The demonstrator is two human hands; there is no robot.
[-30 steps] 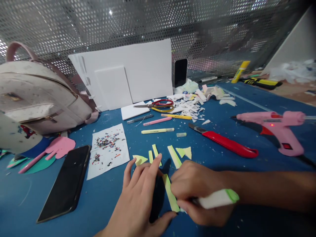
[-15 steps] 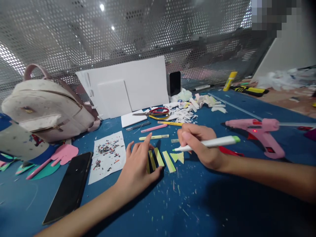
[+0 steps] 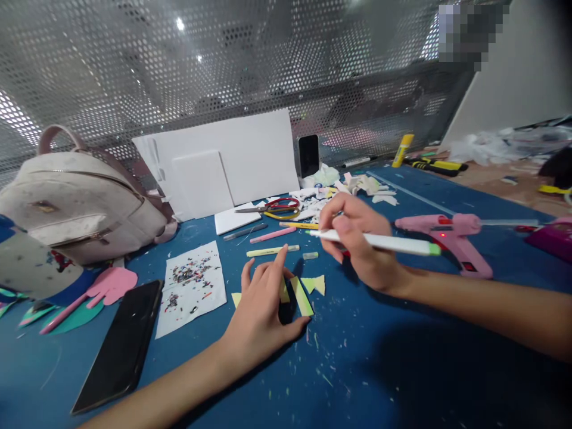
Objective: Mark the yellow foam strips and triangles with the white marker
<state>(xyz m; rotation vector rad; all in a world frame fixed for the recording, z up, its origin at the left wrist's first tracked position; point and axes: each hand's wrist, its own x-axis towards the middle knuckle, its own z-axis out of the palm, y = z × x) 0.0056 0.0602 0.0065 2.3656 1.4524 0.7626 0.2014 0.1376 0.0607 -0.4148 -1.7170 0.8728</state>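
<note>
My right hand (image 3: 360, 241) grips a white marker (image 3: 393, 243) with a green tip and a green end, held above the table with its tip pointing left. My left hand (image 3: 261, 301) lies on the table with fingers spread, over several yellow-green paper strips that it partly hides. Its thumb tip is at the lower end of one pale green strip (image 3: 302, 297). Just right of that strip lie small pointed yellow paper pieces (image 3: 315, 284). Beyond the left hand are a pale yellow pen (image 3: 272, 251) and a small clear cap (image 3: 310, 255).
A pink glue gun (image 3: 451, 232) with a lit red light lies at right. At left are a black phone (image 3: 118, 348), a speckled white sheet (image 3: 192, 286) and a backpack (image 3: 84, 196). Scissors (image 3: 272, 207), paper scraps (image 3: 313, 202) and white boards (image 3: 257, 158) stand or lie behind.
My left hand has shifted right across the strips, its thumb now at a strip further right. The marker in my right hand has lifted and its tip moved away from the paper pieces.
</note>
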